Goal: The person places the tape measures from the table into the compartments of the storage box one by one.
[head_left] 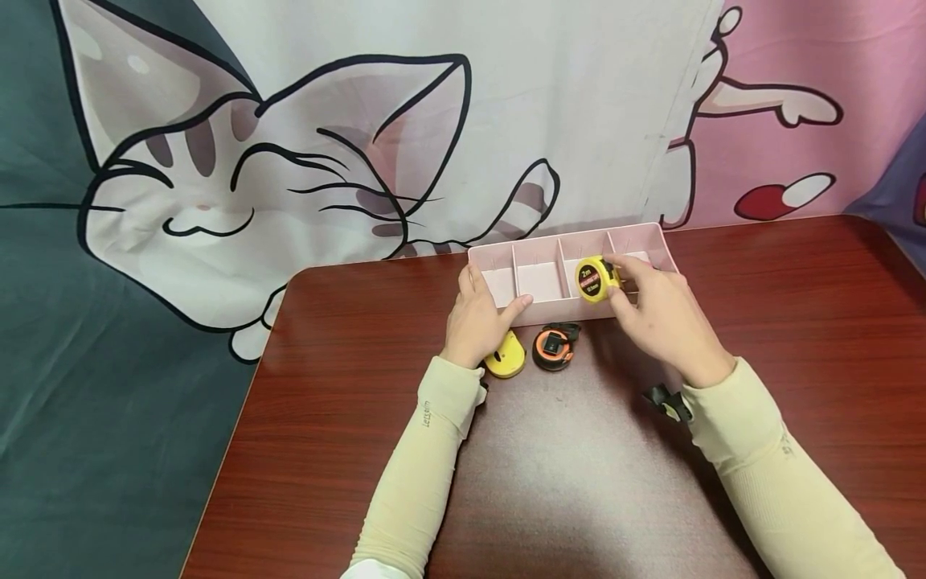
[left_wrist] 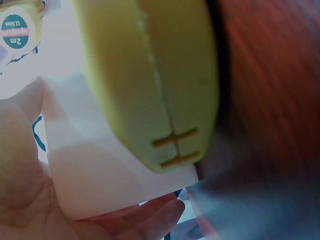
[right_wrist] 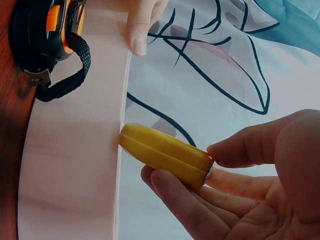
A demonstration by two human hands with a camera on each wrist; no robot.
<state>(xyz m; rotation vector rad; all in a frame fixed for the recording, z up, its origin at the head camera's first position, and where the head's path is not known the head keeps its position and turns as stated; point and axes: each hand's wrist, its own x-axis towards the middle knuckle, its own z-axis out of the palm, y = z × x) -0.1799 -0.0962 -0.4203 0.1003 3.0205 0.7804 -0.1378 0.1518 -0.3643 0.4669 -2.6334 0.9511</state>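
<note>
My right hand [head_left: 654, 322] pinches a yellow tape measure [head_left: 590, 281] with a dark 2m label between thumb and fingers. It is held over the front rim of a pale pink divided box [head_left: 564, 311], in front of the right-hand compartments. At the box's left end, my left hand [head_left: 477, 318] grips the corner, thumb over the front rim and fingers along the side wall. Beside the left wrist lies a second yellow tape measure [head_left: 509, 359], partly hidden by that hand. An orange and black tape measure [head_left: 552, 351] with a black strap [right_wrist: 80, 65] lies just right of it.
The box stands at the back edge of the reddish-brown wooden table [head_left: 362, 386]. Right behind it hangs a curtain [head_left: 579, 104] printed with cartoon animals. Thin dividers [head_left: 515, 269] split the box into several compartments.
</note>
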